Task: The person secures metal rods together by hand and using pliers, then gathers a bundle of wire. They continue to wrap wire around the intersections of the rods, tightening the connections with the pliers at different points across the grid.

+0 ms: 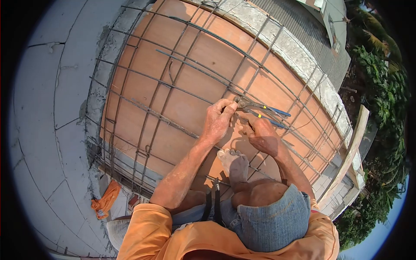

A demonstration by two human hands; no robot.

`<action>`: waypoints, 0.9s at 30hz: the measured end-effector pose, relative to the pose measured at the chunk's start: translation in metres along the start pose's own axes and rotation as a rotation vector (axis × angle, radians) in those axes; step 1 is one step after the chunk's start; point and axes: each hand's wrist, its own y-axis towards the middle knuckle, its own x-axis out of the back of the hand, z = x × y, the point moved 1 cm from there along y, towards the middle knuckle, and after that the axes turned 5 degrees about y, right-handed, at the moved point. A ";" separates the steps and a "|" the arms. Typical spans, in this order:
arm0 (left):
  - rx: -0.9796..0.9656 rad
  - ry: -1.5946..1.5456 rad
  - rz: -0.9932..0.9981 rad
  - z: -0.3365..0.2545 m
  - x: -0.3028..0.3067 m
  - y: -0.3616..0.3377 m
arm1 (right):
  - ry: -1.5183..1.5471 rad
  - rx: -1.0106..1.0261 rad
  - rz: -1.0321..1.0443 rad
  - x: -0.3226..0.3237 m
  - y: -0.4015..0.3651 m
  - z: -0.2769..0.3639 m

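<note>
My left hand (pixel 218 118) is closed, thumb and forefinger pinched together beside the jaws of a pair of pliers (pixel 242 104); what lies in the pinch is too small to make out. The pliers have blue handles with yellow marks, pointing right over the steel bars. Just below the handles, my right hand (pixel 262 135) has its fingers curled in towards the left fingertips. Whether it grips the pliers or something thin is hidden. Both hands are over a crossing in the rebar grid (pixel 175 86), above an orange-brown panel (pixel 143 93).
My bare foot (pixel 234 164) stands under my hands. A rough concrete edge (pixel 299 50) runs along the far side, a grey slab (pixel 41 117) on the left. An orange cloth (pixel 106 199) lies lower left. A wooden plank (pixel 349 151) leans at the right, near trees (pixel 377 86).
</note>
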 end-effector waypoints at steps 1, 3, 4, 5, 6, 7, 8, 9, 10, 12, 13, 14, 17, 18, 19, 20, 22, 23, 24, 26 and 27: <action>-0.009 -0.035 -0.043 0.000 0.005 0.002 | 0.067 -0.046 -0.016 -0.001 0.002 -0.005; -0.023 -0.068 -0.111 -0.001 0.011 0.003 | 0.021 0.003 -0.078 0.001 0.001 -0.004; -0.016 -0.164 -0.101 -0.002 0.012 0.005 | -0.029 0.039 -0.154 0.004 0.002 0.002; -0.017 -0.265 -0.098 -0.004 0.014 0.007 | -0.141 0.111 -0.205 0.004 0.006 0.007; -0.036 -0.264 -0.139 -0.006 0.015 0.009 | -0.140 0.149 -0.182 0.003 0.013 0.010; -0.028 -0.337 -0.214 -0.009 0.015 0.011 | -0.185 0.116 -0.193 0.003 0.021 0.012; -0.026 -0.413 -0.284 -0.013 0.016 0.016 | -0.234 0.085 -0.210 0.003 0.030 0.017; -0.021 -0.469 -0.305 -0.009 0.022 0.023 | -0.218 0.162 -0.226 0.009 0.038 0.029; -0.040 -0.472 -0.331 -0.015 0.032 0.027 | -0.220 0.190 -0.213 0.013 0.047 0.033; -0.035 -0.309 -0.233 -0.027 0.051 0.035 | -0.395 0.331 -0.172 0.022 0.068 0.039; -0.116 -0.250 -0.222 -0.031 0.063 0.041 | -0.444 0.377 -0.190 0.025 0.078 0.050; -0.128 -0.251 -0.241 -0.039 0.075 0.045 | -0.445 0.399 -0.183 0.025 0.091 0.057; -0.260 -0.031 -0.543 -0.060 0.122 0.057 | -0.714 0.491 -0.228 0.031 0.126 0.085; -0.243 0.022 -0.626 -0.064 0.141 0.062 | -0.716 0.501 -0.228 0.032 0.141 0.086; -0.249 0.021 -0.633 -0.063 0.157 0.070 | -0.731 0.648 -0.253 0.030 0.157 0.083; -0.240 0.101 -0.672 -0.060 0.172 0.079 | -0.743 0.794 -0.278 0.028 0.171 0.082; -0.231 0.178 -0.713 -0.054 0.189 0.095 | -0.796 0.807 -0.213 0.021 0.196 0.084; -0.269 0.292 -0.726 -0.052 0.195 0.101 | -0.847 0.813 -0.149 0.018 0.205 0.084; -0.307 0.405 -0.737 -0.050 0.199 0.108 | -0.851 0.815 -0.149 0.014 0.211 0.084; -0.197 0.373 -0.722 -0.051 0.199 0.114 | -0.880 0.813 -0.100 0.006 0.220 0.084; -0.088 0.343 -0.705 -0.051 0.200 0.117 | -0.882 0.816 -0.098 0.004 0.224 0.086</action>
